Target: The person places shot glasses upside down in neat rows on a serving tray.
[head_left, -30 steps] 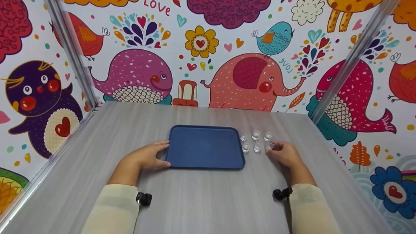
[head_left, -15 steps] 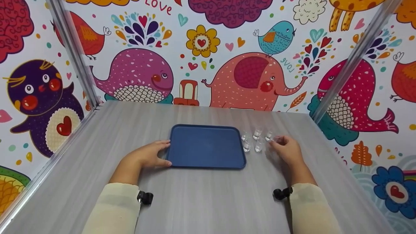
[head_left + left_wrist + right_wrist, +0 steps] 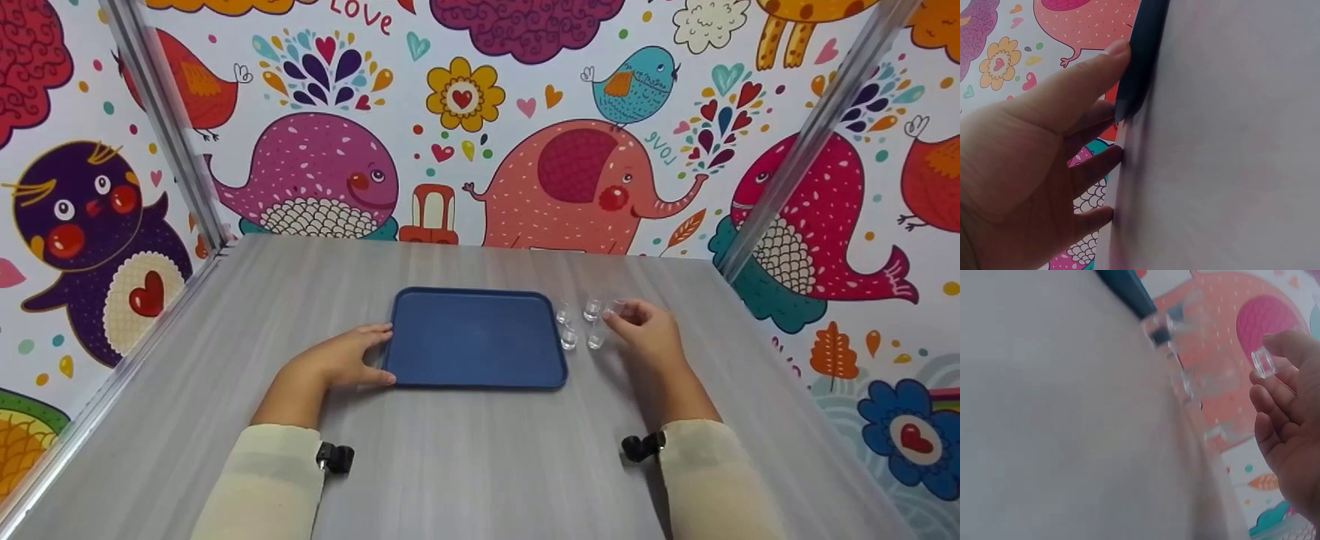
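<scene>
In the head view, my left hand rests at the left edge of a blue rectangular tray. Its fingers and thumb are spread and fairly straight, touching the rim near the front left corner, as the left wrist view also shows. My right hand pinches a small clear shot glass between thumb and fingers, up off the tabletop. Several similar glasses stand close to the tray's right side, among them a front glass and a back glass. The right fingers partly cover the glasses nearest them.
The grey wood-grain table extends around the tray. Behind it rises a wall with printed cartoon animals. Metal posts stand at the back corners.
My right hand has lifted the front right glass from the table and carried it back and left, above the other glasses. My left hand and the tray stay put.
</scene>
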`<state>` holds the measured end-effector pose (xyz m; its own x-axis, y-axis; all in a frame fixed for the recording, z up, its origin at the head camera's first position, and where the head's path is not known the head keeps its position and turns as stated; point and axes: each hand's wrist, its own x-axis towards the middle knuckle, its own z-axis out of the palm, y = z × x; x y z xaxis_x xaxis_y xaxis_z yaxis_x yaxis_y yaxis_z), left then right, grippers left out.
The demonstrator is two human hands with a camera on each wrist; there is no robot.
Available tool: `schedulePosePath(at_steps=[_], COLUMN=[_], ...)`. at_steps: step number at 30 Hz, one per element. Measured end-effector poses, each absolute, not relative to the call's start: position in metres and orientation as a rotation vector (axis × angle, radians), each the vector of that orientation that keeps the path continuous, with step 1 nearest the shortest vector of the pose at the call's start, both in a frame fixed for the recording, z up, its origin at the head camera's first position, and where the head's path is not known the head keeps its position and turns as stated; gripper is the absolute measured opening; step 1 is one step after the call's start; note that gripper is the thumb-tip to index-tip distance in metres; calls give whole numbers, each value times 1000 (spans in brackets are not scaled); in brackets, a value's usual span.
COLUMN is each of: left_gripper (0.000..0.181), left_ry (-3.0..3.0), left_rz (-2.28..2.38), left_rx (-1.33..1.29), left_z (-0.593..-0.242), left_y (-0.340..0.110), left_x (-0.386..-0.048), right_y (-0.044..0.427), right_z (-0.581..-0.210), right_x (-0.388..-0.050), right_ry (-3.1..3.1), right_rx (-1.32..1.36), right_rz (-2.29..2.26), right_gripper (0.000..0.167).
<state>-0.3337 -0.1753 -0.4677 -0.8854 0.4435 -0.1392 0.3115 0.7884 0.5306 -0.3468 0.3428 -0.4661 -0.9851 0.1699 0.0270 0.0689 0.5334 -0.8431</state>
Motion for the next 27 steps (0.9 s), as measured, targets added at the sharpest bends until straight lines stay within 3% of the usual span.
schedulePosePath(at_steps=[11, 27], left_gripper=[90, 90], left_ry=[2714, 2708], left_rz=[750, 726], left_rx=[597, 556], left_z=[-468, -466], left_y=[-174, -174], left_x=[-333, -331], right_y=[274, 169], right_z=[-451, -443], right_x=[-345, -347], right_ry=[-2589, -2521], right_rx=[132, 450], right_rz=[1371, 1534], right_gripper=[38, 30])
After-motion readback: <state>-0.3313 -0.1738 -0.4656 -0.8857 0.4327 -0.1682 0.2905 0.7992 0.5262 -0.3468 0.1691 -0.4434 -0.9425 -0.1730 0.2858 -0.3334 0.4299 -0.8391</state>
